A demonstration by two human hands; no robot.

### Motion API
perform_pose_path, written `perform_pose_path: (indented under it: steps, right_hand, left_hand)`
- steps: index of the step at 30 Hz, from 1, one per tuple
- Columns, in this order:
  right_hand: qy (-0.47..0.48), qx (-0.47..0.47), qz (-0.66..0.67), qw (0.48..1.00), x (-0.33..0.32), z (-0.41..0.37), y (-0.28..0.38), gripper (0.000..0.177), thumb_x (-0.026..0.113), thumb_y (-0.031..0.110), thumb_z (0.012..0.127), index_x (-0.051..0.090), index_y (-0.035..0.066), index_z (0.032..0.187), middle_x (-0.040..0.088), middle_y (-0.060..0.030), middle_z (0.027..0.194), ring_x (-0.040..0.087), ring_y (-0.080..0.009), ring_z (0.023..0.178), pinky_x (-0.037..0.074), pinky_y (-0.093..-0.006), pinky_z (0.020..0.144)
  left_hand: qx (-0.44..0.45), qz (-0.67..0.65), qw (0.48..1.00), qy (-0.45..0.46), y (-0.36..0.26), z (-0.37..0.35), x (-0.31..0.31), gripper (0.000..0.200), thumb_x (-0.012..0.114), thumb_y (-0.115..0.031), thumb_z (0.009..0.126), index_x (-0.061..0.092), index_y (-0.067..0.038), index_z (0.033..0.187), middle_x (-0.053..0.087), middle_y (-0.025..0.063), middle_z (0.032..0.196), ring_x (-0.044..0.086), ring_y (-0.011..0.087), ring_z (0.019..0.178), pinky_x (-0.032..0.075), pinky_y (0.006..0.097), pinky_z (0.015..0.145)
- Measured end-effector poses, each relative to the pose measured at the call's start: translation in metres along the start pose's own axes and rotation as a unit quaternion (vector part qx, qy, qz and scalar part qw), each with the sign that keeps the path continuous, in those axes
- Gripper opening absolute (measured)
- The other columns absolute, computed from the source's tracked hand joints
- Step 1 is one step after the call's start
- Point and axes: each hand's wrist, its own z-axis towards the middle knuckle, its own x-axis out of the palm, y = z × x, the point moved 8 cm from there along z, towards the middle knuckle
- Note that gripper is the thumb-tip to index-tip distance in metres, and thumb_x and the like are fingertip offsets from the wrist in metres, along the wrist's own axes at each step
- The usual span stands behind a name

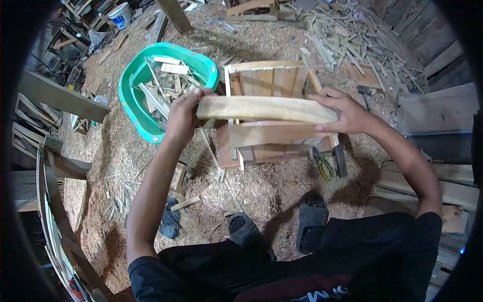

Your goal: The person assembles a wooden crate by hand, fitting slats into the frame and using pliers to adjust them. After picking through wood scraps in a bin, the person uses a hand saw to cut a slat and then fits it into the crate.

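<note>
Wooden slat (264,108) is gripped at both ends: the left hand (182,118) closes its grip on one tip, the right hand (348,113) on the other. Its long axis runs side to side, level, just above the open crate (266,80). A green tub (124,95) sits to the left.

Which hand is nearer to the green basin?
Left. The left hand holds the plank end beside the green basin; the right hand holds the other end, over the crate.
</note>
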Motion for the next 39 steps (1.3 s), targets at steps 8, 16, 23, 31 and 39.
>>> perform_pose_path:
  steps: [8,16,23,31,39]
  right_hand:
    - [-0.003,-0.024,-0.043,0.999,0.021,-0.031,-0.019,0.069,0.083,0.027,0.070,0.057,-0.001,0.126,0.054,-0.0140,0.113,0.053,-0.0292,0.111,0.041,-0.0382,0.098]
    - [0.015,0.009,-0.041,0.999,0.019,-0.034,-0.023,0.070,0.084,0.021,0.067,0.057,0.000,0.128,0.053,-0.0146,0.122,0.051,-0.0294,0.117,0.039,-0.0391,0.101]
    - [-0.005,0.001,-0.031,1.000,0.020,-0.035,-0.025,0.065,0.083,0.028,0.072,0.058,-0.001,0.125,0.055,-0.0151,0.118,0.054,-0.0301,0.113,0.043,-0.0385,0.098]
    - [-0.021,-0.032,-0.102,0.994,0.023,-0.040,-0.016,0.060,0.078,0.029,0.077,0.057,-0.004,0.123,0.055,-0.0186,0.119,0.054,-0.0335,0.112,0.044,-0.0404,0.098]
    - [-0.077,-0.070,-0.238,0.966,0.039,-0.064,0.006,0.046,0.069,0.024,0.085,0.059,-0.003,0.120,0.054,-0.0218,0.128,0.053,-0.0373,0.120,0.043,-0.0453,0.102]
  left_hand:
    - [0.225,0.435,0.860,0.140,0.017,-0.052,0.034,0.067,0.080,-0.032,0.075,0.055,-0.003,0.130,0.058,0.0151,0.126,0.055,0.0282,0.120,0.043,0.0401,0.100]
    - [0.209,0.429,0.868,0.135,0.021,-0.051,0.044,0.065,0.081,-0.034,0.071,0.058,-0.003,0.124,0.061,0.0172,0.117,0.059,0.0347,0.110,0.047,0.0448,0.096]
    - [0.274,0.474,0.823,0.149,0.019,-0.051,0.053,0.064,0.083,-0.031,0.071,0.058,-0.002,0.123,0.056,0.0153,0.118,0.056,0.0287,0.111,0.047,0.0396,0.091]
    - [0.259,0.516,0.805,0.135,0.019,-0.056,0.063,0.064,0.082,-0.026,0.073,0.058,-0.003,0.128,0.053,0.0158,0.119,0.054,0.0308,0.111,0.047,0.0405,0.091]
    - [0.336,0.565,0.739,0.149,0.013,-0.077,0.074,0.050,0.079,-0.019,0.075,0.067,-0.006,0.121,0.058,0.0149,0.123,0.055,0.0314,0.114,0.046,0.0414,0.095]
